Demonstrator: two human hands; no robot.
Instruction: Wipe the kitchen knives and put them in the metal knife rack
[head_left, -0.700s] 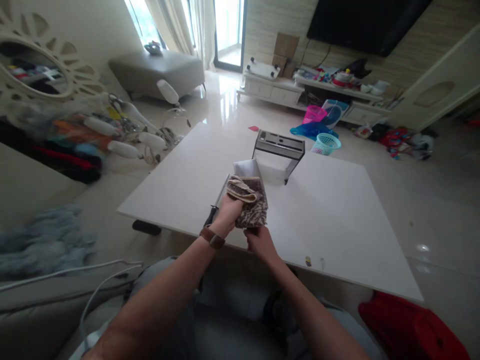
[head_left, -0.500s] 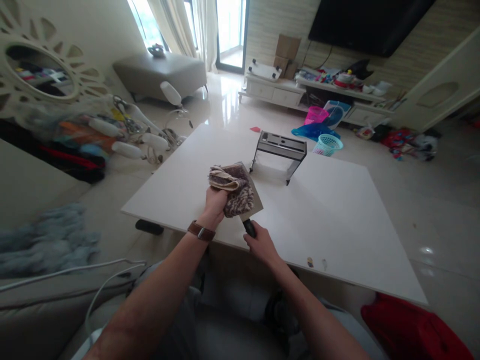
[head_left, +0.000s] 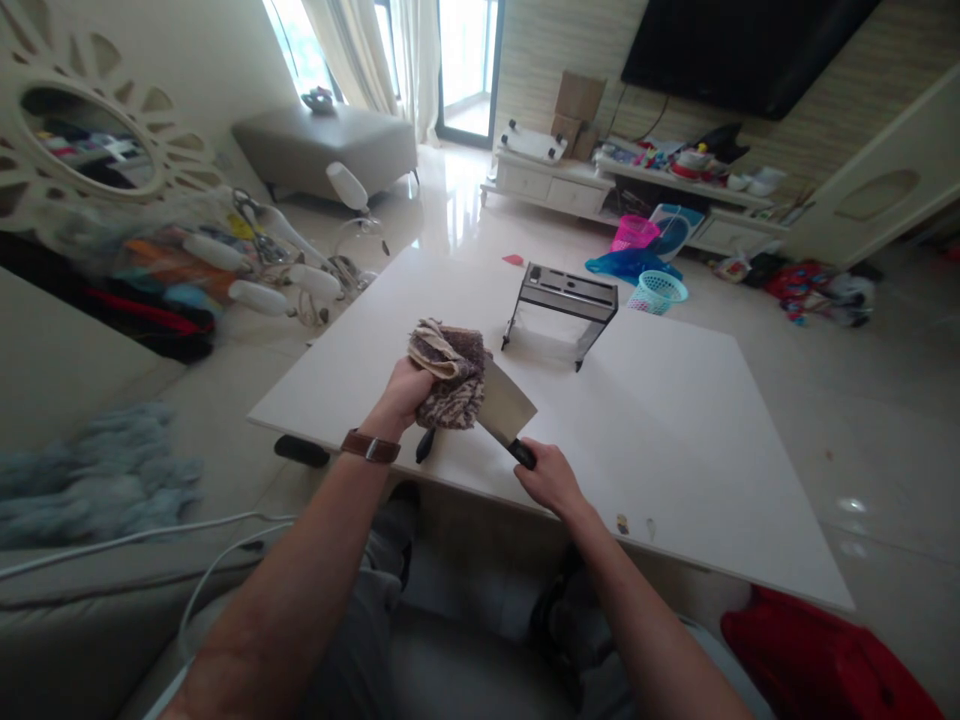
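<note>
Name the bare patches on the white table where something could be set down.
Free: the wide stretch of table right of the knife rack, and the far left corner. Crowded: the near edge, with cleaver, cloth and second knife.

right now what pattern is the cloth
Brown and cream mottled, animal-print-like; the cloth shows best in the head view.

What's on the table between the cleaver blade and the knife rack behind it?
Nothing: in the head view, only bare white table lies between the cleaver and the knife rack, apart from the rack's shadow.
</note>
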